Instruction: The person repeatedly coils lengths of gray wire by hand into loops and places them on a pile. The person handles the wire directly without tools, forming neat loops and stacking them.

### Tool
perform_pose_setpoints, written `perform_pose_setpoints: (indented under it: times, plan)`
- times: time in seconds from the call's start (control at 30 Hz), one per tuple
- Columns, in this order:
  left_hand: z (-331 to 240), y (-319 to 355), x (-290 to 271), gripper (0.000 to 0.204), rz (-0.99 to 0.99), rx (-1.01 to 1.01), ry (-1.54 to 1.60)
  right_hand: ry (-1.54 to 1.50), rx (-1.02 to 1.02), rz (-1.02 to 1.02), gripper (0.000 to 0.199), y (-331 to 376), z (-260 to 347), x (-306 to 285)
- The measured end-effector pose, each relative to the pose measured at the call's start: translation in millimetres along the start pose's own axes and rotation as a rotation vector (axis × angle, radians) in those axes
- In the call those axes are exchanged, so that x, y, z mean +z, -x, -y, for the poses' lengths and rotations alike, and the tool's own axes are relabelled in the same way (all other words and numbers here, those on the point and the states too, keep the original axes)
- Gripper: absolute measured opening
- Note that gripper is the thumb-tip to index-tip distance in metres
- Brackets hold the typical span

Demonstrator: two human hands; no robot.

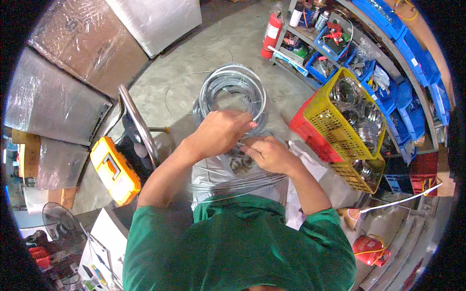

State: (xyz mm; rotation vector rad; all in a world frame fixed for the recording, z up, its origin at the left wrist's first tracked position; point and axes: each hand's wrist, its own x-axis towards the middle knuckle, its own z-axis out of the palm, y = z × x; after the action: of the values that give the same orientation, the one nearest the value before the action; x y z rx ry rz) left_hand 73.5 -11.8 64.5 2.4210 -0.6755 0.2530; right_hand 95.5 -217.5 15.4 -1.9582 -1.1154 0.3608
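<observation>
A coil of silvery wire [260, 92] lies in front of me, its loops reaching down to my hands. My left hand [224, 131] is closed at the near side of the coil, palm down, its fingers curled over the wire. Just right of it and a little nearer, my right hand [270, 154] pinches a strand, thumb and fingers pressed together. The strand between the two hands is mostly hidden by the fingers. A bundle of loose wire strands [238, 184] runs crosswise close to my body, below both forearms.
At the right stand yellow crates [323, 123] of metal rings on a red crate [303, 127], before shelves with blue bins [411, 109]. A fire extinguisher [272, 36] stands far right. Left are a metal tube frame [138, 126], a yellow-orange case [114, 169] and wrapped boxes [53, 94].
</observation>
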Motion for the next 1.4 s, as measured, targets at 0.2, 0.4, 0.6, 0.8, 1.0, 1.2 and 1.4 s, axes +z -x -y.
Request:
perform_pose_setpoints:
  times: [0.2, 0.4, 0.6, 0.8, 1.0, 1.2, 1.4]
  plan:
    - [7.7, 11.4, 9.6, 0.022, -0.005, 0.027, -0.097, 0.286, -0.077, -0.138, 0.014, 0.0, 9.6, -37.2]
    - [-1.7, 13.9, 1.4, 0.03, -0.016, -0.138, 0.192, 0.514, -0.25, -0.248, 0.022, -15.8, 26.7, -70.5]
    - [-15.1, 13.3, -12.5, 0.04, 0.052, -0.119, 0.047, 0.741, -0.36, -0.27, 0.029, -16.7, 39.4, -103.9]
    - [-17.0, 28.0, -33.7, 0.045, 0.134, -0.222, 0.113, 0.886, -0.416, -0.333, 0.029, -18.4, 44.6, -145.3]
    - [-27.2, 35.3, -47.5, 0.043, 0.012, -0.164, 0.003, 0.962, -0.592, -0.424, 0.033, -20.3, 65.7, -159.3]
    - [-24.6, 50.4, -41.4, 0.033, -0.072, -0.005, -0.228, 0.956, -0.654, -0.379, 0.034, -7.1, 82.7, -148.3]
    - [-36.4, 53.0, -38.7, 0.044, 0.001, -0.07, 0.212, 0.984, -0.655, -0.411, 0.034, -7.7, 83.6, -157.3]
